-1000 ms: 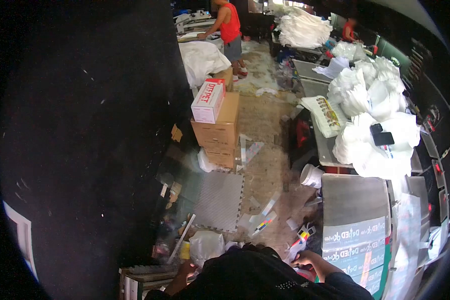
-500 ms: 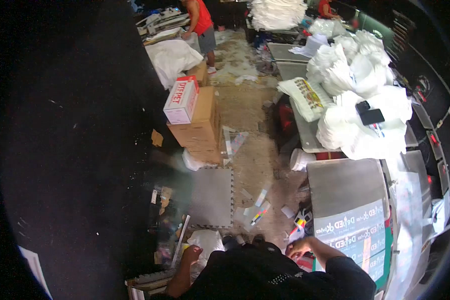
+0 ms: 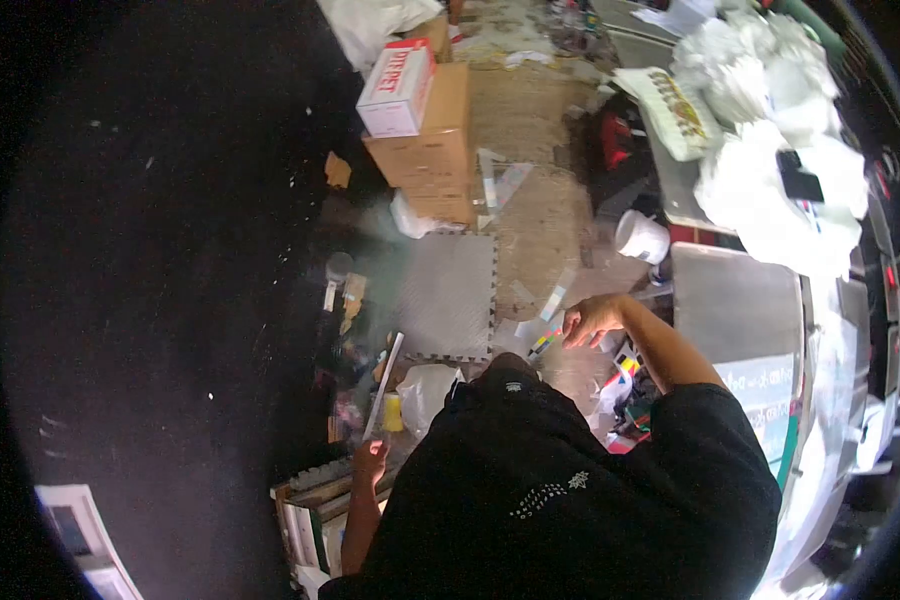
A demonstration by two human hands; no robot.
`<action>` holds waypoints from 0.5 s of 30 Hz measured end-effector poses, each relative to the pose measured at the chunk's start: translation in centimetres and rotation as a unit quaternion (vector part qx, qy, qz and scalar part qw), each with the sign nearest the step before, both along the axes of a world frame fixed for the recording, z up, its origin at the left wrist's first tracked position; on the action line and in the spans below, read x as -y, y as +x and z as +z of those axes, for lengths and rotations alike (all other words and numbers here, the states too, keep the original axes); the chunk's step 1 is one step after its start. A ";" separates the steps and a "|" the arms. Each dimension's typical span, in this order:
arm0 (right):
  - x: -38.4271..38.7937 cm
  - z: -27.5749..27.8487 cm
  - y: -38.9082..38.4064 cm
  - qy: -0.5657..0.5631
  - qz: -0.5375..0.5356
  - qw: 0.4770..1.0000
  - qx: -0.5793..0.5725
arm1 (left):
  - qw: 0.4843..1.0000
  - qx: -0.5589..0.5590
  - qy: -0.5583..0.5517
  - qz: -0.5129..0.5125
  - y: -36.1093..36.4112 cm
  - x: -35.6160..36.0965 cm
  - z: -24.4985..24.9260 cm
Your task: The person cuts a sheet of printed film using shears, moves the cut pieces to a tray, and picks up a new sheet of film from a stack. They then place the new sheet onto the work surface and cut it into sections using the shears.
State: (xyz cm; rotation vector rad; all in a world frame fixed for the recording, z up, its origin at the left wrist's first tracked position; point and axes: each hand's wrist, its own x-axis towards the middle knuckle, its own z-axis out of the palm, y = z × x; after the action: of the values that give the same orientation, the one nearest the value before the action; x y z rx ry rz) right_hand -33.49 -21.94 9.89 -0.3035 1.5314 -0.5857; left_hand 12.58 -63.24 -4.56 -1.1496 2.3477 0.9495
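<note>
My right hand (image 3: 592, 322) reaches out in front of my body, above the floor, its fingers bent downward and apart with nothing in them. Below it in this view lies a strip with coloured blocks (image 3: 544, 343), among pale scraps. My left hand (image 3: 371, 461) hangs low at my left side, fingers loosely curled and nothing visible in it. Close to its fingertips is the end of a long white strip (image 3: 384, 385). Beside that strip are a yellow cup-like object (image 3: 393, 411) and a white plastic bag (image 3: 429, 398).
A grey foam mat (image 3: 448, 300) covers the floor ahead, with stacked cardboard boxes (image 3: 432, 150) behind it. To the right stand a white bucket (image 3: 642, 237) and a grey-topped table (image 3: 735, 300). White bundles (image 3: 770, 190) lie farther along, a black phone (image 3: 799, 176) on top.
My view has tipped downward, and the person in red has left it. My right hand has moved forward from beside my waist; my left hand stays low at my side.
</note>
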 end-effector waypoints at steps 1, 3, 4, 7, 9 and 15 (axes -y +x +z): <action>0.5 -0.6 -0.4 0.012 0.007 1.000 0.009 | 0.974 -0.144 0.107 0.139 5.9 2.3 -8.6; 1.5 -1.4 -0.6 0.038 0.027 0.999 0.026 | 0.986 -0.052 0.084 0.131 11.0 2.6 -11.6; 1.7 -1.9 -0.3 0.041 0.031 0.998 0.023 | 0.991 -0.022 0.068 0.114 12.1 1.6 -11.4; 1.4 -3.9 1.3 0.060 0.076 0.994 0.055 | 0.996 0.020 0.059 0.066 13.1 -2.0 -11.0; 0.5 -4.5 3.0 0.076 0.089 0.991 0.067 | 0.996 0.027 0.065 0.047 12.9 -3.8 -11.3; -7.0 -10.8 7.4 0.208 0.167 0.953 0.146 | 0.997 0.028 0.075 -0.005 9.4 -5.6 -12.3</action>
State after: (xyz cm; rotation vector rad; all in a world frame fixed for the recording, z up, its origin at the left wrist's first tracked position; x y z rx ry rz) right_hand -26.07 -14.99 -0.89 -0.1371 1.2410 -0.0303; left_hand 21.95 -57.62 -16.89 -1.0892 2.1963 1.0562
